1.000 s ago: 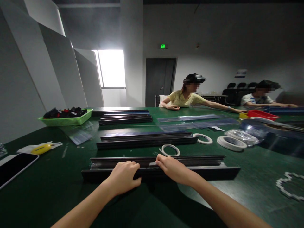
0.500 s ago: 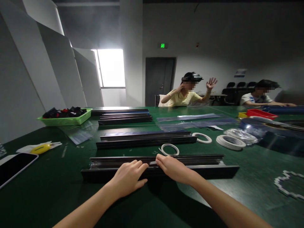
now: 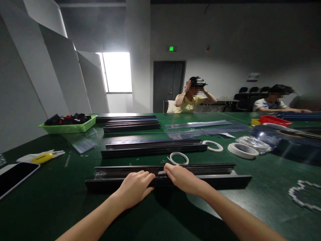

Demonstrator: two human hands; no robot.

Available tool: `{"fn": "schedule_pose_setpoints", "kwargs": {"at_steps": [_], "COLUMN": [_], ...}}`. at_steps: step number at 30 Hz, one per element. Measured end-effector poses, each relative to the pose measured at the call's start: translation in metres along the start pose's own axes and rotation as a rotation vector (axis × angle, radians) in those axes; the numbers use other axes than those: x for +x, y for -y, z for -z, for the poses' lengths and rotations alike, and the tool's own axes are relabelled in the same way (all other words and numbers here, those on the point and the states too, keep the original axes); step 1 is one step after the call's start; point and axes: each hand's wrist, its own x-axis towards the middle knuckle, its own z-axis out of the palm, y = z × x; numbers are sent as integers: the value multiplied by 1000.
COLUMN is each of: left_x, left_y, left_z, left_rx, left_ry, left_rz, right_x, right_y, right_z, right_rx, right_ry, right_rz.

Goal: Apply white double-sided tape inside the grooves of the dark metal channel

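Left hand: the left hand [image 3: 134,188] lies palm down on the near edge of the long black rail [image 3: 215,179], fingers stretched forward over its top, loose, gripping nothing
Right hand: the right hand [image 3: 182,178] rests on the same rail just beside the left, fingertips pinched down at a small pale piece on its upper channel; whether they clasp it I cannot tell
Rail in hand: it lies crosswise on the green table [image 3: 62,194], straight ahead of the person, closest of the rails
Near left: a dark phone [image 3: 13,175] lies flat at the table's left edge, a yellow cutter [image 3: 43,157] on a white sheet beyond it
Middle: a white tape ring [image 3: 179,158] sits just behind the held rail, then a second black rail [image 3: 152,147]; more tape rolls [image 3: 242,150] lie to the right
Far left: a green basket [image 3: 67,127] holds black and red parts
Far side: a co-worker in a yellow shirt [image 3: 188,102] sits with both hands raised to a headset; another person [image 3: 272,103] sits further right
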Motion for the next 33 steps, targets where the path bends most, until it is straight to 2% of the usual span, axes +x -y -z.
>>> {"fn": "schedule_pose_setpoints", "kwargs": {"at_steps": [33], "left_x": [1], "left_y": [-4], "left_z": [-5], "left_rx": [28], "left_ry": [-21], "left_rz": [58], "right_x": [1], "right_y": [-6], "right_z": [-5], "right_rx": [-42], "right_ry": [-20], "right_rz": [-4]}}
